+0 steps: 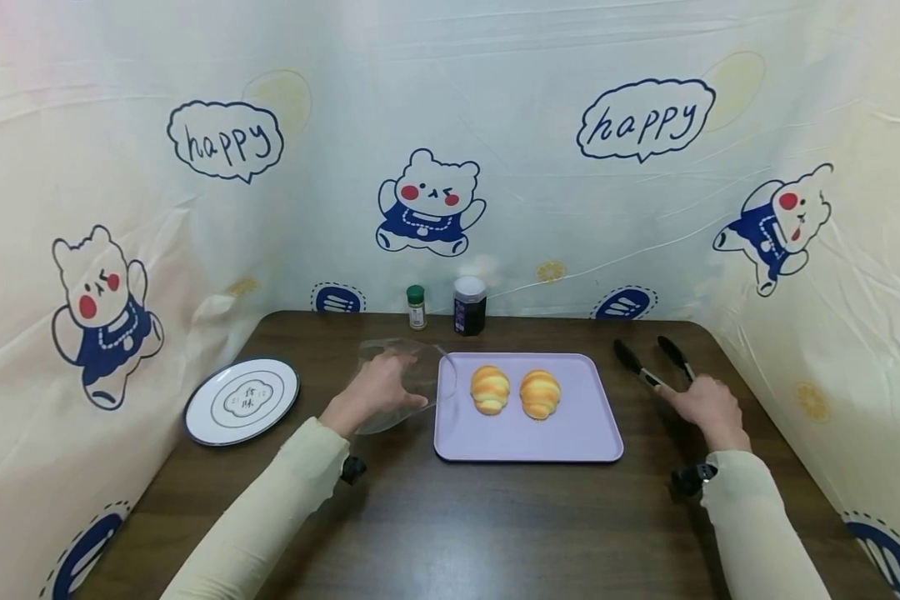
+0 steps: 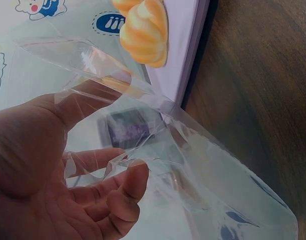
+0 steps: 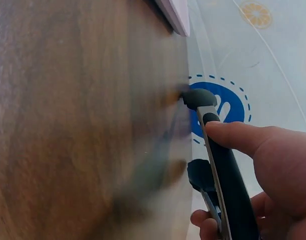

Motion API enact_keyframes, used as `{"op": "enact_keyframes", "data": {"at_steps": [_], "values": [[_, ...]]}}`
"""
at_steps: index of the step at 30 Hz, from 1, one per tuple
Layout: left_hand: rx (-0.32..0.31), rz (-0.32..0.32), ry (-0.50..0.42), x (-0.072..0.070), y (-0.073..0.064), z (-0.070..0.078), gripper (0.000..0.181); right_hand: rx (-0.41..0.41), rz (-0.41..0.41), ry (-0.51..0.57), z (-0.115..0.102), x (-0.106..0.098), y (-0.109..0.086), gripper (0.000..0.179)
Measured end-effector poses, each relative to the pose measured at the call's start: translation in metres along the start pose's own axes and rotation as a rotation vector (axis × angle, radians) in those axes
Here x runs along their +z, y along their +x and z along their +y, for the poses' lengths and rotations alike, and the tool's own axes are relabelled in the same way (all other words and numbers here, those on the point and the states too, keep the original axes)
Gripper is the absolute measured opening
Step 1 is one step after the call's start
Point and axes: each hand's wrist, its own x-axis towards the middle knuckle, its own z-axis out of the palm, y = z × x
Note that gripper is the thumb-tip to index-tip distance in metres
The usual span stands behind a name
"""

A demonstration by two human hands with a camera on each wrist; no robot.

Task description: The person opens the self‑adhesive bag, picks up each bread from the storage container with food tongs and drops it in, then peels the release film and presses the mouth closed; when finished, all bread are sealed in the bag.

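Note:
My left hand (image 1: 378,387) holds a clear plastic bag (image 1: 422,371) just left of the lilac tray (image 1: 525,442), and the bag overlaps the tray's left edge in the head view. In the left wrist view, the film of the bag (image 2: 228,165) lies over the thumb and crumples by the curled fingers (image 2: 135,180). Two croissant-shaped bread rolls (image 1: 490,389) lie side by side on the tray. At the right, my right hand (image 1: 708,408) grips black-and-silver tongs (image 1: 630,358); their tips are spread apart, and the thumb rests along one arm of the tongs (image 3: 228,185).
A white plate (image 1: 240,429) with a dark rim lies at the left of the brown wooden table (image 1: 450,533). Along the back edge stand a small green-capped jar (image 1: 416,310) and a dark jar (image 1: 470,308) with a white lid. A printed curtain (image 1: 540,250) surrounds the table.

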Motion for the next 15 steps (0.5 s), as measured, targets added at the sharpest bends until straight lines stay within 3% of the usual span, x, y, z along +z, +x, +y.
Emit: {"op": "enact_keyframes", "data": {"at_steps": [3, 11, 15], "values": [[0.002, 0.003, 0.001, 0.001, 0.000, 0.000, 0.083, -0.037, -0.004, 0.007, -0.002, -0.004, -0.003, 0.079], [0.010, 0.010, 0.000, 0.002, 0.001, -0.002, 0.083, -0.255, 0.014, -0.059, -0.020, -0.016, -0.012, 0.099], [0.010, 0.013, 0.003, 0.003, 0.002, -0.001, 0.083, -0.332, 0.019, -0.072, -0.034, -0.018, -0.017, 0.097]]}}
